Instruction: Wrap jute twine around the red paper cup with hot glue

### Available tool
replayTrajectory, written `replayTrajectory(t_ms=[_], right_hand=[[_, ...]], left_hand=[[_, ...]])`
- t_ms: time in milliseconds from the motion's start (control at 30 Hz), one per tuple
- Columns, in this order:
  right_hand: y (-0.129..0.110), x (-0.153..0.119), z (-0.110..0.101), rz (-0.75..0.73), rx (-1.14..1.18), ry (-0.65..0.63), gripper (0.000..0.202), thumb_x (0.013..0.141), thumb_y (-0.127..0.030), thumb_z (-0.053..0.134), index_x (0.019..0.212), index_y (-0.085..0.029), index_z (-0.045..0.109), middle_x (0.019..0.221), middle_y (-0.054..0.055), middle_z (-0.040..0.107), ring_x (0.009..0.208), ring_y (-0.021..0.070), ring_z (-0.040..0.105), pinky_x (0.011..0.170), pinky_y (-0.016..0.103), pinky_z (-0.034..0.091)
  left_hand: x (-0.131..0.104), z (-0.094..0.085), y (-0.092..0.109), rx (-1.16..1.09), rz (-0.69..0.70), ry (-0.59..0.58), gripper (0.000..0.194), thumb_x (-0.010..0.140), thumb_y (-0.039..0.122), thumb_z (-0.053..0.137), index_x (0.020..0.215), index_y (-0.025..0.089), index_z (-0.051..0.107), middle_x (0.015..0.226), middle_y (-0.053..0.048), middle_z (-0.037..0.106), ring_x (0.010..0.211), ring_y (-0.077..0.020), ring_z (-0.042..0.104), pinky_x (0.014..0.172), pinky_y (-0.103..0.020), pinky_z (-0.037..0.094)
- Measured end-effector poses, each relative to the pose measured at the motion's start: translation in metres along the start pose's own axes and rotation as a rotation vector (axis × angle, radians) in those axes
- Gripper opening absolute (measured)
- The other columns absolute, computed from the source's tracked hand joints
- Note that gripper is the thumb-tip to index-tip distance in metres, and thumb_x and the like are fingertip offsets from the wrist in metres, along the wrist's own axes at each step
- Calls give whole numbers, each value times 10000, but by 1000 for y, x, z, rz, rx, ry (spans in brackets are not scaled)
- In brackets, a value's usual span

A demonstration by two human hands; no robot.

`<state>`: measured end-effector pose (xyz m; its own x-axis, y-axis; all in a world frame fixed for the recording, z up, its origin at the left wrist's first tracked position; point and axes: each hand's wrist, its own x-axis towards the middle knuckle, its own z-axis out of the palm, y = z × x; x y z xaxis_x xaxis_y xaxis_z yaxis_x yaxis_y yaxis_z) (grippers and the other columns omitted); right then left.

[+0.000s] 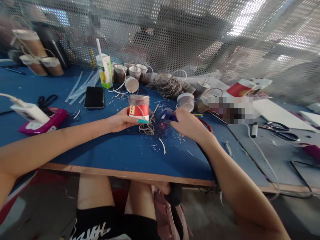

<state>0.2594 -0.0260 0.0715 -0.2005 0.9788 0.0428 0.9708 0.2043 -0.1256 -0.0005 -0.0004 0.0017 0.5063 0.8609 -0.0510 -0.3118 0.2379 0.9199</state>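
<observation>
My left hand (122,120) is wrapped round a red and white paper cup (138,112), held just above the table. Grey-brown twine (139,99) is wound in rows about the cup's upper part. A loose coil of the same twine (147,128) hangs or lies below it; which one I cannot tell. Something teal covers my thumb tip. To the right of the cup, my right hand (188,123) is closed on a blue glue gun (170,115), its nozzle side facing the cup. My fingers hide most of its handle.
Behind the hands stand several twine-wrapped cups (135,71) and a heap of twine (167,86). A drink carton (104,71), phone (94,97) and pink power strip (45,121) are at left. Scissors (280,130) lie right. A perforated metal screen (160,36) borders the back.
</observation>
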Motion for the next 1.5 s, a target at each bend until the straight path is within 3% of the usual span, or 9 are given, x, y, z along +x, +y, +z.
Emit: replayTrajectory(t_ms=[100,200,367,667,900,1100,1267,1500], right_hand=[[5,1,0,60,485,131,99,858,-261,631,784,-212,587,560,34,562,523,217,593,522,353,484],[4,-4,-2,21,939,211,306,895,-478,686,730,-233,605,422,-37,450,348,160,479,392,335,462],[-5,-14,-2,-129,1209,129,412,809,-578,799,650,-232,643,406,-43,481,300,118,445,323,301,474],[-22,-14,20,-85,1193,24,377,726,-483,896,647,-224,633,404,-45,521,323,115,475,278,250,421],[-24,-13,22,-75,1170,58,411,699,-486,903,618,-235,588,375,-48,501,291,118,462,256,248,382],[-23,-13,22,-74,1127,65,391,711,-440,853,572,-248,541,345,-50,476,274,127,464,252,249,384],[-20,-12,24,-78,1091,38,326,720,-363,758,520,-248,528,383,-12,546,282,119,471,250,241,374],[-23,-12,20,-42,1107,34,180,660,-298,689,565,-253,543,353,-43,506,273,127,463,270,255,369]], left_hand=[[-1,2,1,-18,-15,28,576,573,94,935,1102,170,721,1080,-77,809,1021,-247,785,1057,-415,588],[0,4,1,-64,8,28,539,599,128,938,1092,172,725,1154,-102,804,1102,-279,774,1071,-414,586],[4,0,-2,-82,27,57,507,618,155,948,1067,174,712,1055,-73,807,1008,-236,784,1022,-388,603],[6,0,-4,-61,58,30,483,634,168,945,1061,166,720,1047,-71,805,1010,-233,778,1041,-415,598],[5,2,-4,-89,42,-2,511,603,168,979,1048,168,727,1029,-65,808,953,-211,781,983,-393,617],[5,1,-5,-45,69,-1,513,625,164,963,1077,167,718,1086,-80,802,1051,-257,776,1053,-470,587],[4,2,-5,-46,63,-8,486,637,162,959,1066,168,732,1086,-83,809,1053,-256,775,1059,-466,578],[4,4,-4,-48,62,1,507,612,164,967,1061,177,731,1078,-64,811,1061,-250,777,1077,-463,574]])
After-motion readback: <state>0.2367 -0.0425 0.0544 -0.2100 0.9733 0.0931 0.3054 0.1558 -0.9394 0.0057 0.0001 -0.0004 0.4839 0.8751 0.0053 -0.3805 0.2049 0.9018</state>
